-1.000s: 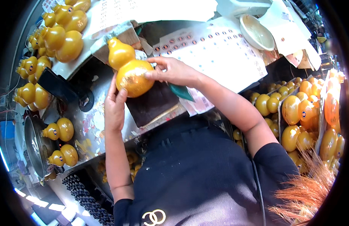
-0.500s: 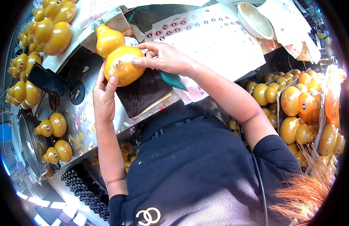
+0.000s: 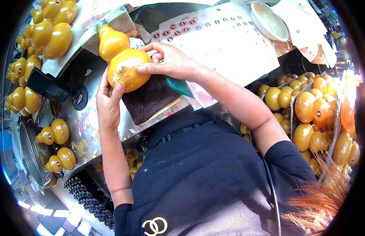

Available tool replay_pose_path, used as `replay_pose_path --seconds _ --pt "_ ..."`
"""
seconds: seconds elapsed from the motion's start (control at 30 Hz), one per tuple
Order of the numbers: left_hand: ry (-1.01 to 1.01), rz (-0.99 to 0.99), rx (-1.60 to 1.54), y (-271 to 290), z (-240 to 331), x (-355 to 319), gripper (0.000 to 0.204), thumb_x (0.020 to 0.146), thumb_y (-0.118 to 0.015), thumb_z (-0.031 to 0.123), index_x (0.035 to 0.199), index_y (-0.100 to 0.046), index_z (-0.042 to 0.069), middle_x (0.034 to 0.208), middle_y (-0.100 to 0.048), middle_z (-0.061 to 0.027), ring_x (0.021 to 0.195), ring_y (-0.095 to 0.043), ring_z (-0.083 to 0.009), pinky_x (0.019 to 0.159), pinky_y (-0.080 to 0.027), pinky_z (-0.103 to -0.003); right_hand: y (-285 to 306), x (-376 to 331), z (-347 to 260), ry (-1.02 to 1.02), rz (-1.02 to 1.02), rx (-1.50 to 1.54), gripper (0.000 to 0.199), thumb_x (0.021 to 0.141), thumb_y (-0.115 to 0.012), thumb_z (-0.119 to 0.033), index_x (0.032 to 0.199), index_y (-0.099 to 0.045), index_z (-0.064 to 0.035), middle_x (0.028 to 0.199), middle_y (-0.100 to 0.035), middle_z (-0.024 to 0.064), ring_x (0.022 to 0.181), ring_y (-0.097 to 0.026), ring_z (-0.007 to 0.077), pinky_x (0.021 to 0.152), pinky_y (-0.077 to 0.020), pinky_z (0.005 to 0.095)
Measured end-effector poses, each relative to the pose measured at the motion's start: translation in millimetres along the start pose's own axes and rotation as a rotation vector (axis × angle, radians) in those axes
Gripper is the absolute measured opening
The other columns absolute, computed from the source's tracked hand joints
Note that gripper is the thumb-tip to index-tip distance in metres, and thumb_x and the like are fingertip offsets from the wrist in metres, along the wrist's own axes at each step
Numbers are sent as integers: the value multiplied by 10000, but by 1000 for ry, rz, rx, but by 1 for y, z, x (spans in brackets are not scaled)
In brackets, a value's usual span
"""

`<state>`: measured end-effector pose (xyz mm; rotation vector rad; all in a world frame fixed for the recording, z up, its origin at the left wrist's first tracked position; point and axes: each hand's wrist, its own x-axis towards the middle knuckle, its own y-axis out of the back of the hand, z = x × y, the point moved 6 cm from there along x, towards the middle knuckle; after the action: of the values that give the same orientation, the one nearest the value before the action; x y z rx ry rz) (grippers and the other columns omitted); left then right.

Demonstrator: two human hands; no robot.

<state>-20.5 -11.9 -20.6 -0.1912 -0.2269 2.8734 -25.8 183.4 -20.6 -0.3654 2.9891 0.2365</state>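
Note:
A glossy yellow bottle gourd [image 3: 126, 65], with faint gold markings on its larger bulb, is held tilted between both my hands. My left hand [image 3: 108, 101] supports the larger bulb from the left and below, thumb on its lower face. Across the bulb's right side my right hand [image 3: 168, 63] presses its thumb on the front, fingers curled at the upper edge. The smaller bulb points up and left, beside a worn whitish block [image 3: 107, 33]. Under the gourd lies a dark brown cloth pad [image 3: 149, 103]. A teal piece [image 3: 179, 86] shows below my right wrist; its kind is unclear.
A sheet of round stickers [image 3: 229, 47] covers the far table, near a white oval bowl [image 3: 269, 21]. To the left stand a phone-like black device [image 3: 48, 84], several gourds [image 3: 60, 131] and a metal basin [image 3: 29, 153]. Divided crates of gourds [image 3: 304, 106] fill the right.
Both hands keep their hold on the gourd. My right thumb and the gourd have shifted very slightly left; the whole view has moved a little.

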Motion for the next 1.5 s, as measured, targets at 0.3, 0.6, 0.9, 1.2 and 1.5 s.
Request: replay_pose_path --seconds 0.3,0.6,0.9,1.2,1.5 --pt "18 -31 -20 0 0 0 831 791 -775 287 1420 -327 -22 1326 -486 -122 1229 -493 -206 1056 -385 -342 0 3 2 14 -22 55 708 728 -781 -502 1183 -523 -26 715 -531 -24 692 -513 57 688 -397 219" --pt "-2 -81 85 -3 5 3 870 856 -600 547 1451 -254 15 1413 -397 -106 1326 -377 -198 1116 -273 -347 19 -23 15 -160 263 943 585 912 -494 -551 1128 -543 -10 855 -559 12 683 -543 105 651 -454 262" --pt "1 -129 192 -5 4 7 916 824 -613 598 1443 -268 17 1362 -445 -120 1304 -400 -212 1105 -273 -344 -26 -59 -44 488 271 -184 233 812 -691 -112 991 -573 -21 835 -568 85 741 -586 164 663 -472 283" --pt "29 -159 205 -4 2 6 859 854 -582 574 1434 -274 20 1369 -429 -85 1303 -381 -179 1112 -247 -326 -4 -54 -3 202 365 108 245 810 -693 -165 932 -537 -21 793 -570 78 720 -570 131 664 -484 295" --pt "28 -196 113 -3 3 8 715 943 -478 500 1437 -279 24 1394 -416 -85 1320 -371 -185 1130 -231 -338 7 -64 -6 240 592 59 234 784 -695 -104 984 -583 -59 836 -592 71 761 -603 146 681 -504 277"
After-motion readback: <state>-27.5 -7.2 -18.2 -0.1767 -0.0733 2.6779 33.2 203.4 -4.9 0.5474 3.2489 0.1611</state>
